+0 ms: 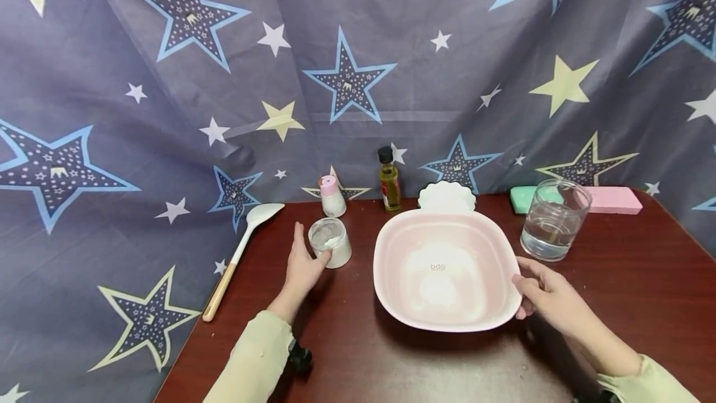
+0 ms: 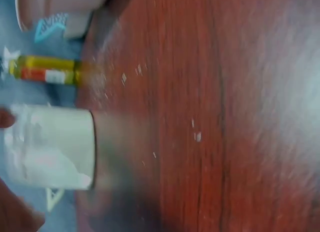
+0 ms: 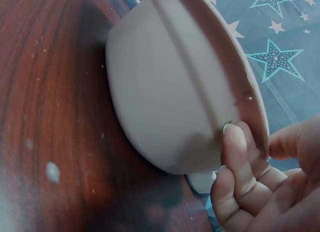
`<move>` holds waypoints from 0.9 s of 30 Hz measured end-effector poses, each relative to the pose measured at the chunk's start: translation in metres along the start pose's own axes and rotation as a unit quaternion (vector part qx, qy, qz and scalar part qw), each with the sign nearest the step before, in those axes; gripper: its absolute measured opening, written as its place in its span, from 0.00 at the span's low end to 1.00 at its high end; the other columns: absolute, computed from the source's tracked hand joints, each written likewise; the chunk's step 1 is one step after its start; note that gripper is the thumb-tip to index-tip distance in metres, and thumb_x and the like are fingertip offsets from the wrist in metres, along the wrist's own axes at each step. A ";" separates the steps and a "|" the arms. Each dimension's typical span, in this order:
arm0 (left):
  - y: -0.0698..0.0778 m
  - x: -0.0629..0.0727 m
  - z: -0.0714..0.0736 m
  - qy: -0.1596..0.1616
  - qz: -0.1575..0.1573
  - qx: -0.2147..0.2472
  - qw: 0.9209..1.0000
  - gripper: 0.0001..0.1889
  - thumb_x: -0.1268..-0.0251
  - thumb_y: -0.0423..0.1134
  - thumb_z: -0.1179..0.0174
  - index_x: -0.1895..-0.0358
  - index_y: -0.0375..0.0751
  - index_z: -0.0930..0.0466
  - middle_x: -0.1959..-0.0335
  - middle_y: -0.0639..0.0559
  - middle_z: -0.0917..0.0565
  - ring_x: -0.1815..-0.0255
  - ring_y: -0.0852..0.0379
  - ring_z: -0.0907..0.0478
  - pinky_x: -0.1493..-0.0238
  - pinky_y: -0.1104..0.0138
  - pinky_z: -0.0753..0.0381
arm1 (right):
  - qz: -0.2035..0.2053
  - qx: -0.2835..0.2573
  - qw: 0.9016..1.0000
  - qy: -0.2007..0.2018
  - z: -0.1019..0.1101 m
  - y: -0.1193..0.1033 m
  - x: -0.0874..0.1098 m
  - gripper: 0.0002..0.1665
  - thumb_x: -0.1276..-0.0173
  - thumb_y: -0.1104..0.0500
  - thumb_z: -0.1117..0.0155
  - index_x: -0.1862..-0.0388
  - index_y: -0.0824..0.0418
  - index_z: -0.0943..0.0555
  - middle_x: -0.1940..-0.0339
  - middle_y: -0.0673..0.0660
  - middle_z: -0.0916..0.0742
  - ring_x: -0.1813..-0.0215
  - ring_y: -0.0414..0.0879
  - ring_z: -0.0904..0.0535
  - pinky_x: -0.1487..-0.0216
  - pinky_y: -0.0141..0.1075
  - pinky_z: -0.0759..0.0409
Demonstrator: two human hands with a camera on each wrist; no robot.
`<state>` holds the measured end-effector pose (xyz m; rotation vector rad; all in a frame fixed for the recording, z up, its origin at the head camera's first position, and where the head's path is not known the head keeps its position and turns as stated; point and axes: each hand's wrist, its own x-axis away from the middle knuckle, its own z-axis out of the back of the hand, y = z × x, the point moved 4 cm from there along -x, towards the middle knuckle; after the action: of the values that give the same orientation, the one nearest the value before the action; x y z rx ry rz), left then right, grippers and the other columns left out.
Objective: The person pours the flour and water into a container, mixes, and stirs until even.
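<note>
A pale pink basin (image 1: pixel 447 266) with small lettering inside sits in the middle of the table. My right hand (image 1: pixel 550 294) holds its right rim, thumb on the upper side and fingers curled against the outer wall (image 3: pixel 165 87). To the left stands an uncovered clear jar (image 1: pixel 330 242) of white powder, resting on the table in the left wrist view. My left hand (image 1: pixel 302 269) is beside that jar, fingers extended along its left and thumb by its front. The left wrist view has only parts of that hand at its left edge, next to the jar (image 2: pixel 55 147).
A white spoon with a wooden handle (image 1: pixel 235 260) lies far left. Behind the jar stand a pink-capped shaker (image 1: pixel 332 196) and an oil bottle (image 1: pixel 390 180). A scalloped white item (image 1: pixel 447 196) is behind the basin. A glass of water (image 1: pixel 554 221) stands right, before green and pink blocks (image 1: pixel 615 199).
</note>
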<state>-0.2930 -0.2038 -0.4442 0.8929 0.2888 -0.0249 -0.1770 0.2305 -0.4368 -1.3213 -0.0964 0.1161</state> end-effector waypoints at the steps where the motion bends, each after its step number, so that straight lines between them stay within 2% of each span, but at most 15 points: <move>1: 0.006 0.003 0.002 0.014 -0.014 -0.007 1.000 0.49 0.44 0.38 0.35 0.23 0.33 0.56 0.25 0.34 0.45 0.25 0.42 0.48 0.28 0.51 0.45 | 0.003 0.003 1.000 0.002 0.002 -0.001 0.000 0.31 0.22 0.62 0.52 0.30 0.80 0.46 0.75 0.61 0.16 0.79 0.48 0.20 0.73 0.38 0.19; 4: 0.028 0.013 0.007 0.057 -0.073 -0.016 0.996 0.43 0.41 0.39 0.38 0.24 0.34 0.49 0.26 0.36 0.42 0.25 0.42 0.46 0.29 0.49 0.43 | 0.012 0.020 0.999 0.022 0.013 -0.003 -0.001 0.30 0.22 0.62 0.52 0.31 0.81 0.45 0.74 0.61 0.16 0.79 0.48 0.20 0.74 0.39 0.19; 7: 0.050 0.025 0.008 0.090 -0.140 -0.020 0.986 0.38 0.43 0.37 0.38 0.28 0.34 0.40 0.29 0.37 0.37 0.28 0.42 0.41 0.32 0.48 0.39 | 0.029 0.065 0.995 0.073 0.031 -0.004 -0.002 0.28 0.23 0.62 0.50 0.33 0.80 0.40 0.74 0.58 0.16 0.79 0.46 0.20 0.74 0.38 0.19; 9: 0.062 0.033 0.006 0.097 -0.174 -0.019 0.980 0.35 0.44 0.36 0.37 0.31 0.34 0.35 0.33 0.38 0.32 0.32 0.42 0.36 0.35 0.49 0.36 | 0.040 0.121 0.983 0.129 0.046 -0.005 -0.002 0.26 0.25 0.61 0.46 0.36 0.77 0.34 0.76 0.54 0.16 0.79 0.42 0.20 0.74 0.33 0.21; 10: 0.067 0.037 0.004 0.093 -0.184 -0.021 0.978 0.34 0.44 0.36 0.37 0.32 0.34 0.34 0.35 0.39 0.31 0.34 0.43 0.34 0.36 0.49 0.34 | 0.041 0.151 0.974 0.161 0.055 -0.005 -0.002 0.25 0.26 0.60 0.44 0.38 0.75 0.32 0.77 0.52 0.16 0.80 0.39 0.21 0.74 0.31 0.23; 12: 0.075 0.046 0.000 0.066 -0.187 -0.019 0.980 0.33 0.43 0.38 0.36 0.33 0.34 0.33 0.38 0.39 0.28 0.39 0.44 0.29 0.41 0.50 0.30 | 0.027 0.205 0.953 0.223 0.070 -0.004 -0.002 0.25 0.30 0.56 0.40 0.41 0.70 0.29 0.76 0.50 0.18 0.79 0.33 0.24 0.75 0.28 0.28; 13: 0.079 0.050 -0.003 0.041 -0.179 -0.014 0.983 0.33 0.42 0.39 0.35 0.32 0.35 0.33 0.40 0.40 0.26 0.42 0.45 0.27 0.44 0.51 0.27 | 0.018 0.224 0.942 0.249 0.076 -0.004 -0.003 0.26 0.32 0.54 0.38 0.42 0.68 0.29 0.74 0.51 0.19 0.79 0.31 0.26 0.75 0.28 0.31; 14: 0.082 0.055 -0.006 0.012 -0.168 -0.005 0.986 0.34 0.41 0.41 0.35 0.31 0.35 0.34 0.42 0.41 0.25 0.45 0.45 0.25 0.47 0.51 0.24 | 0.006 0.231 0.936 0.265 0.082 -0.003 -0.005 0.28 0.33 0.52 0.36 0.42 0.67 0.30 0.71 0.54 0.19 0.78 0.30 0.26 0.75 0.27 0.32; 16: 0.086 0.063 -0.014 -0.049 -0.141 0.016 0.989 0.37 0.39 0.43 0.35 0.29 0.35 0.38 0.47 0.42 0.22 0.53 0.47 0.22 0.54 0.56 0.20 | -0.011 0.235 0.931 0.279 0.091 -0.002 -0.010 0.37 0.36 0.49 0.33 0.38 0.68 0.35 0.62 0.62 0.20 0.71 0.36 0.23 0.74 0.27 0.32; 19: 0.091 0.073 -0.024 -0.122 -0.103 0.042 0.986 0.41 0.38 0.44 0.34 0.26 0.34 0.44 0.56 0.43 0.21 0.63 0.52 0.21 0.63 0.64 0.20 | -0.014 0.235 0.935 0.265 0.101 -0.001 -0.024 0.54 0.39 0.47 0.29 0.28 0.71 0.48 0.47 0.74 0.27 0.57 0.55 0.22 0.64 0.37 0.26; 21: 0.093 0.078 -0.030 -0.145 -0.094 0.044 0.984 0.43 0.39 0.46 0.33 0.26 0.34 0.46 0.60 0.45 0.21 0.68 0.54 0.22 0.66 0.68 0.22 | -0.012 0.221 0.945 0.241 0.106 0.001 -0.034 0.64 0.40 0.46 0.28 0.24 0.72 0.59 0.38 0.81 0.35 0.45 0.71 0.29 0.51 0.51 0.25; 23: 0.095 0.081 -0.035 -0.157 -0.094 0.039 0.982 0.45 0.41 0.47 0.32 0.25 0.34 0.47 0.62 0.48 0.22 0.70 0.57 0.23 0.67 0.70 0.24 | -0.017 0.202 0.955 0.219 0.111 0.005 -0.043 0.70 0.40 0.45 0.28 0.24 0.70 0.68 0.32 0.83 0.43 0.36 0.76 0.40 0.41 0.64 0.36; 24: 0.094 0.083 -0.037 -0.163 -0.092 0.039 0.981 0.47 0.42 0.47 0.31 0.25 0.35 0.48 0.63 0.49 0.22 0.71 0.58 0.23 0.67 0.70 0.24 | -0.019 0.192 0.959 0.209 0.112 0.007 -0.047 0.71 0.41 0.45 0.28 0.24 0.69 0.70 0.30 0.83 0.46 0.33 0.77 0.44 0.38 0.68 0.42; 26: 0.093 0.086 -0.042 -0.179 -0.093 0.041 0.979 0.50 0.44 0.48 0.29 0.24 0.35 0.50 0.62 0.50 0.23 0.71 0.58 0.23 0.68 0.70 0.23 | -0.023 0.164 0.967 0.196 0.114 0.012 -0.052 0.72 0.42 0.46 0.26 0.23 0.66 0.72 0.28 0.82 0.48 0.30 0.76 0.48 0.35 0.69 0.48; 27: 0.093 0.087 -0.044 -0.191 -0.096 0.046 0.976 0.52 0.45 0.48 0.28 0.24 0.34 0.51 0.61 0.51 0.23 0.71 0.58 0.23 0.68 0.70 0.23 | -0.024 0.155 0.968 0.196 0.114 0.013 -0.054 0.73 0.42 0.47 0.25 0.23 0.64 0.71 0.28 0.81 0.47 0.30 0.75 0.47 0.35 0.68 0.48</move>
<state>-0.2067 -0.1026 -0.4221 0.9286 0.0138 -0.3871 -0.2469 0.3356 -0.4221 -1.0062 0.2188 -0.1659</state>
